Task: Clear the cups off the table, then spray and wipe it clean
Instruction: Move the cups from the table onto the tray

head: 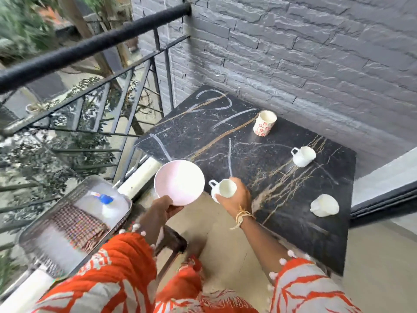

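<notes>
The right hand (234,197) grips a small white cup (223,189) just left of centre, at the near-left edge of the black marbled table (203,132); fingers curl round its body, its mouth faces up toward the camera and its handle points to the left of the frame. The left hand (164,208) pinches the near rim of a pale pink bowl (179,181), tilted so its hollow faces up and right, just left of the cup and off the table's edge.

Three more cups stand or lie on the table toward the right of the frame: a tall white one with red flower print (264,123) near the grey brick wall (293,53), upright; a white cup (303,155) below it, handle pointing left; and a third white cup (325,205) lowest right, lying on its side, though blur hides which way its mouth faces.

At lower left a metal tray (45,249) holds a checked cloth (81,227) and a spray bottle (110,203) with a blue head, lying flat with its long axis running upper left to lower right
</notes>
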Motion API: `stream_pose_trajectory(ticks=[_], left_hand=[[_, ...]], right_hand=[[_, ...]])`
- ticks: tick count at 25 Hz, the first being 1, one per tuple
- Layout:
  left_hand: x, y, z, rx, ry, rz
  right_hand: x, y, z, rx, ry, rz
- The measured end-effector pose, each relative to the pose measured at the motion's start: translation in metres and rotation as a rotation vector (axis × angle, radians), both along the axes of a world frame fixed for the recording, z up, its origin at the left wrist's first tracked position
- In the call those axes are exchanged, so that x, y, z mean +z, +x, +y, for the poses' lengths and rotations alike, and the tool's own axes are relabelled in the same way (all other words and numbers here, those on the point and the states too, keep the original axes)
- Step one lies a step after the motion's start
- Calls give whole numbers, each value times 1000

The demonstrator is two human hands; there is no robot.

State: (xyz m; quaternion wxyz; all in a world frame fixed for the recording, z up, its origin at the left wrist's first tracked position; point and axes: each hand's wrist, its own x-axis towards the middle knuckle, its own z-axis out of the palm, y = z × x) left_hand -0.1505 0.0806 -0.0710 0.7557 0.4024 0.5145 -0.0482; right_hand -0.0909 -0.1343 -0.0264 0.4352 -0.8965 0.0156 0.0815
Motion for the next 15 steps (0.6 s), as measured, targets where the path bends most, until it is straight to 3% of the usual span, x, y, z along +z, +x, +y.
stream_pose_trajectory(ticks=[8, 15], left_hand=[[-9, -154, 30, 23, -3, 151], [-63, -174, 56, 116, -134, 202]], right_hand=[[-13, -109, 48, 227, -71, -13], [-57, -129, 126, 324, -167, -58]])
